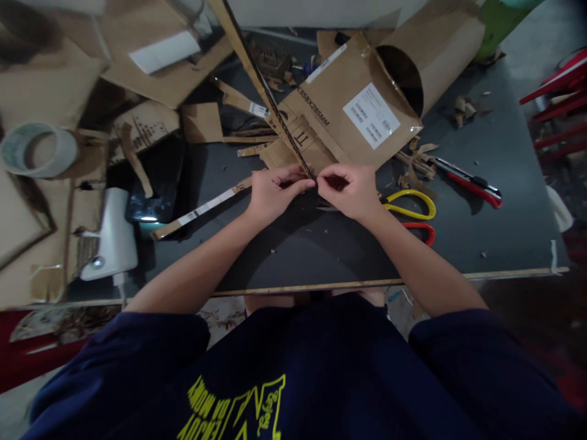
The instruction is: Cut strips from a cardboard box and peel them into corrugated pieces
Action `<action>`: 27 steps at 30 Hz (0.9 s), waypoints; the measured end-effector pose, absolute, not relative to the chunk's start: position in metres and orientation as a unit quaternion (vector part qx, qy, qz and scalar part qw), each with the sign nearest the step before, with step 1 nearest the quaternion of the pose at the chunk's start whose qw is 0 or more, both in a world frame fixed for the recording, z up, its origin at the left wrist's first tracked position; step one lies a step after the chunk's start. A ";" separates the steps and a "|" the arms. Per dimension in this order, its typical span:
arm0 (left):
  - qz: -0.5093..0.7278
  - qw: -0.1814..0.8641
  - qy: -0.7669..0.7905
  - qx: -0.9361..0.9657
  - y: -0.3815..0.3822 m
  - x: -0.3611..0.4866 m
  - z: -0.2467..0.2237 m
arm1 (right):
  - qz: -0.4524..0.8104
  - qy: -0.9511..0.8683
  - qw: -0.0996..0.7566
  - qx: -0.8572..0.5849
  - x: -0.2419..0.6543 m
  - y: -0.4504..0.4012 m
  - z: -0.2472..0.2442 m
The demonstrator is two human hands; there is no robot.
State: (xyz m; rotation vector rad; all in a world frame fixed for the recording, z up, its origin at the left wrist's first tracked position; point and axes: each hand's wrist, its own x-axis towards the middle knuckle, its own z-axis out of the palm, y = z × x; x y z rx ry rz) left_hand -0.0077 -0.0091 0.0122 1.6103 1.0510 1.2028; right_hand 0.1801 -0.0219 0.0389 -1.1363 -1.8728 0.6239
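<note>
I'm watching the left hand (275,192) pinching a corrugated cardboard strip's (262,84) near end, thumb almost meeting fingers; the right hand's (351,189) fingertips are meeting just beside it, their hold I can't tell. The strip is slanting toward eleven o'clock, looking light, stiffish, crease-prone; I'd be favouring its flat faces. Scissors (431,205) are lying at four o'clock.

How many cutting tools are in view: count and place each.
2: scissors, partly hidden by the right hand, and a utility knife farther right. More may be hidden.
</note>
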 end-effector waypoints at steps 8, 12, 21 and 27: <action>0.475 0.385 0.427 0.667 -0.007 -0.011 0.012 | 0.293 -0.720 0.426 -0.463 0.181 -0.022 0.038; 0.448 0.337 0.450 0.695 -0.008 -0.013 0.010 | 0.242 -0.736 0.426 -0.466 0.179 -0.023 0.036; 0.449 0.312 0.438 0.713 -0.009 -0.012 0.009 | 0.169 -0.776 0.371 -0.481 0.180 -0.024 0.036; 0.457 0.336 0.438 0.697 -0.008 -0.012 0.009 | 0.171 -0.771 0.384 -0.479 0.180 -0.024 0.034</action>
